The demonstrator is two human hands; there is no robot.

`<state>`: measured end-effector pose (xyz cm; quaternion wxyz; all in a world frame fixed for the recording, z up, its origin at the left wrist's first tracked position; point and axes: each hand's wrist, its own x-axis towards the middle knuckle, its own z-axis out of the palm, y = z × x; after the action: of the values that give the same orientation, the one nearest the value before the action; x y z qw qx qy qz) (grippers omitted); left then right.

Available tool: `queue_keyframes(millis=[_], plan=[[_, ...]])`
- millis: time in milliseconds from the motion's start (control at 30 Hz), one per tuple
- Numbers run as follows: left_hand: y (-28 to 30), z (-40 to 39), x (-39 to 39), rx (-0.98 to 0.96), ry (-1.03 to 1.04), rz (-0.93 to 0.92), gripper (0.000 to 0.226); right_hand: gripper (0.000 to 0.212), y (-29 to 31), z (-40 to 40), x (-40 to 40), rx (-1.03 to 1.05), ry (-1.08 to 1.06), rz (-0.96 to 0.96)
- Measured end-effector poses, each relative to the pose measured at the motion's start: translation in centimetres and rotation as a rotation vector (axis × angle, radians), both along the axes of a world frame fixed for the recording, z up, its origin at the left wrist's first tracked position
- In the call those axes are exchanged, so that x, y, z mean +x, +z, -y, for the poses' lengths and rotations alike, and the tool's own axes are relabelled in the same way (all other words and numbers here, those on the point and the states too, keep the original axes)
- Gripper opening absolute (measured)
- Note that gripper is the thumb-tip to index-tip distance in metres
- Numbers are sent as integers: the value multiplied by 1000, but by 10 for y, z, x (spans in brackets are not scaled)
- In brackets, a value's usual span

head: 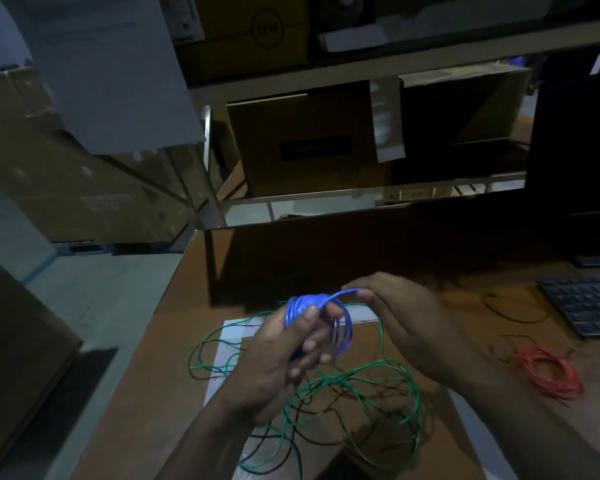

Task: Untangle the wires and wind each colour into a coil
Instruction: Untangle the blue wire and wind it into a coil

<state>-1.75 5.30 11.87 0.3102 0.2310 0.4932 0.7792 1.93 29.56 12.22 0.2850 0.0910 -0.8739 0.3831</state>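
My left hand [278, 362] grips a coil of blue wire [343, 332] above the table, thumb pressed on the bundled turns. My right hand [406, 320] pinches the blue wire's free end where it arcs over the top of the coil. Below both hands a loose tangle of green wire [368, 382] and black wire [305, 434] lies spread on the brown table. A wound red wire coil [548, 374] rests on the table to the right, apart from the tangle.
A white-edged board [222, 358] lies under the tangle. A dark keyboard [589, 303] and a monitor base [596, 258] stand at the right. A cardboard wall [326, 251] rises behind the table, with shelves of boxes [302, 140] beyond. The table's left edge [146, 341] drops to the floor.
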Motion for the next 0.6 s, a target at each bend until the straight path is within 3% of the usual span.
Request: queue_keyframes(millis=[33,167,333,500,600], plan=[[-2,-2,1,48,12,39,32,35,-20,27,6,-5,44,130],[-8,-5,2,213,50,144,28,42,-41,73,14,-297,38,149],[-6,-9,14,199,119,147,44,53,-49,95,24,-562,157,328],[-5,-10,15,200,114,125,41,47,-44,94,24,-623,155,266],[0,-15,13,240,188,130,40,27,-41,97,25,-643,55,158]])
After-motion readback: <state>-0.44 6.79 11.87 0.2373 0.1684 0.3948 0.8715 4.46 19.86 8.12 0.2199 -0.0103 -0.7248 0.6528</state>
